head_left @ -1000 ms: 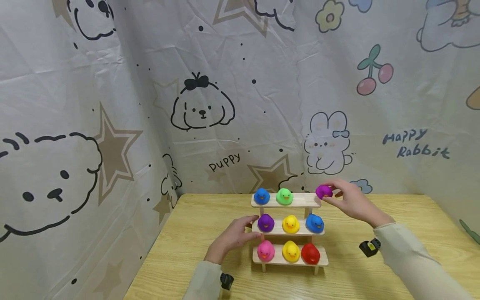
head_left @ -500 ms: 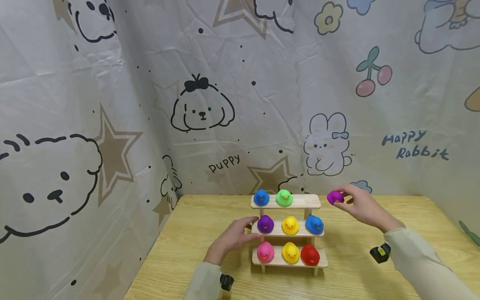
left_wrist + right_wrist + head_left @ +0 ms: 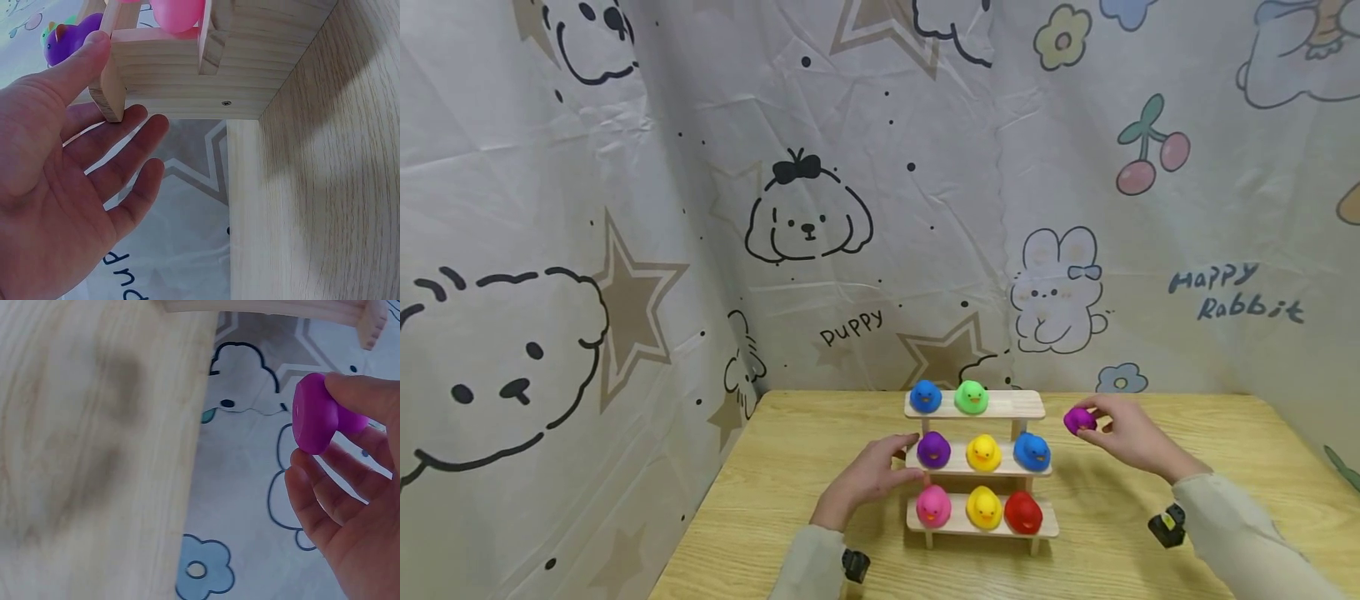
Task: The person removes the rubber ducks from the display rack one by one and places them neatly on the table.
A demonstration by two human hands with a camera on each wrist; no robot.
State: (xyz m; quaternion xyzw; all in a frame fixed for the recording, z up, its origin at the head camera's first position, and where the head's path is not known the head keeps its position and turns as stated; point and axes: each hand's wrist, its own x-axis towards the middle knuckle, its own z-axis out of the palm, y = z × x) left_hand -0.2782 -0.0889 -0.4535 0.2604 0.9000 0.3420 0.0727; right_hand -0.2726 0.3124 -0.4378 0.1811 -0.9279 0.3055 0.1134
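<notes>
My right hand (image 3: pixel 1131 433) pinches a magenta rubber duck (image 3: pixel 1080 421) between thumb and fingers, held in the air right of the three-tier wooden stand (image 3: pixel 1013 405). In the right wrist view the flat base of this duck (image 3: pixel 312 415) faces sideways. At the stand's left end, my left hand (image 3: pixel 868 477) holds the middle tier, its thumb (image 3: pixel 81 65) on one side and fingers on the other. The top tier bears a blue duck (image 3: pixel 926 397) and a green duck (image 3: pixel 972 397); its right end is bare. A purple duck (image 3: pixel 933 450) sits near my left fingertips.
On the middle tier are also a yellow duck (image 3: pixel 983 452) and a blue duck (image 3: pixel 1032 451). The bottom tier carries a pink duck (image 3: pixel 933 507), a yellow one and a red duck (image 3: pixel 1023 512). Beneath lies a wooden table (image 3: pixel 790 467), with a printed curtain (image 3: pixel 880 208) behind.
My right hand has moved the magenta duck off the top tier's right end, rightward and down toward the table. The left hand has stayed at the stand.
</notes>
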